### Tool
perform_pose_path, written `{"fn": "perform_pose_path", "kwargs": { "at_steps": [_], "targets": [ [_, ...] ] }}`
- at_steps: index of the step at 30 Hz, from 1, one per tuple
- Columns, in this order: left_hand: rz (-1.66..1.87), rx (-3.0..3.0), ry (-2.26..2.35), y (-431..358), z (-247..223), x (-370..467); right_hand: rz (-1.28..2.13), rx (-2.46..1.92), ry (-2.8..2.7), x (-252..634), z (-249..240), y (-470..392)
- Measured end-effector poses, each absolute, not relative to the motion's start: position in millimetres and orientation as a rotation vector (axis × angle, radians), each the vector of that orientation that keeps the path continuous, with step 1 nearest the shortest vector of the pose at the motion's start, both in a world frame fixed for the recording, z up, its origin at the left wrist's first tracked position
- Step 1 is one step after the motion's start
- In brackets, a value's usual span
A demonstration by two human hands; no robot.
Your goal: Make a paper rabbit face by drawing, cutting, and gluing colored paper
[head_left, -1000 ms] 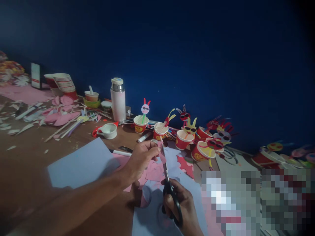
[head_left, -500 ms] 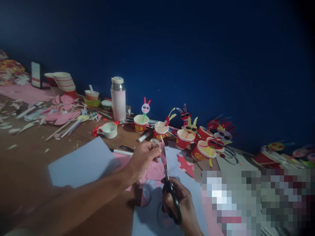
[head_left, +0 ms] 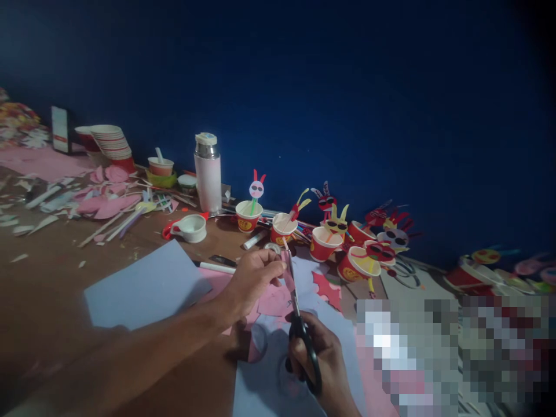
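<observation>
My left hand point(head_left: 259, 277) pinches a small pink piece of paper point(head_left: 288, 280) between thumb and fingers. Black-handled scissors point(head_left: 306, 347) are in my right hand point(head_left: 324, 356), fingers through the loops, and their blades lie along the pink piece. Whether the blades are parted is too fine to tell. Below my hands are pink paper point(head_left: 274, 300) and a white sheet point(head_left: 343, 341). To the left lies another white sheet point(head_left: 143, 289), and a white marker point(head_left: 217, 268) rests just behind my left wrist.
Red paper cups point(head_left: 326, 243) with paper bunny figures stand along the wall. A white flask point(head_left: 208, 179), a small white cup point(head_left: 191, 229) and stacked cups point(head_left: 110, 145) are further left. Paper scraps point(head_left: 108, 202) and sticks litter the left side. A phone point(head_left: 61, 130) stands upright at the back.
My hands keep nearly the same pose, with the left still pinching the pink paper. The scissor handles have shifted very slightly right. The whole view has moved a little.
</observation>
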State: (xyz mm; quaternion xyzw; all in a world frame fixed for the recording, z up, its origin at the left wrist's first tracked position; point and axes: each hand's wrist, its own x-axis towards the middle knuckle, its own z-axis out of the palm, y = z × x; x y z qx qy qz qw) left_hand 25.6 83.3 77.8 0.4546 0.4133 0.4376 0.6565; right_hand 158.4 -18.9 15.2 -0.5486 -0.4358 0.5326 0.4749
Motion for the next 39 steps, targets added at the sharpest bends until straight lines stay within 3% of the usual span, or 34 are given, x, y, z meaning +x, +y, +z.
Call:
{"fn": "perform_pose_path", "kwargs": {
  "at_steps": [15, 39],
  "targets": [
    [0.958, 1.013, 0.962, 80, 79, 28, 1.307, -1.199, -1.116, 159, 15, -14],
    [0.981, 1.009, 0.974, 78, 80, 29, 1.183, -1.314, -1.064, 149, 9, -18]
  ]
}}
